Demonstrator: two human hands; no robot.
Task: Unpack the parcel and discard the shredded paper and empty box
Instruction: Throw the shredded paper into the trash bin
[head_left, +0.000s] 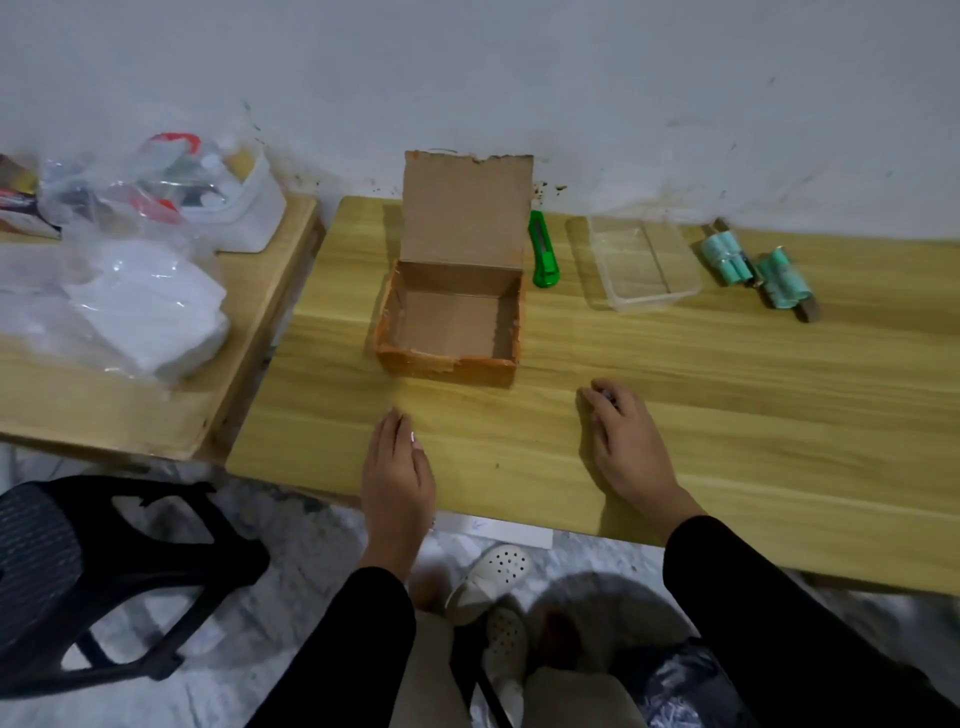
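A small brown cardboard box (449, 364) with orange tape on its edges stands on the wooden table (727, 415). Its lid is flipped up against the wall and its inside looks bare. My left hand (397, 478) lies flat near the table's front edge, just in front of the box, holding nothing. My right hand (631, 447) rests on the table to the right of the box, fingers curled down; I see nothing held in it. Two teal battery packs (753, 270) lie at the back right. No shredded paper shows on the table.
A green utility knife (543, 249) lies right of the box, beside a clear plastic container (644, 265). A second table (130, 405) on the left carries plastic bags (145, 291). A black stool (104, 566) stands lower left. A bag-lined bin (685, 680) sits below, by my feet.
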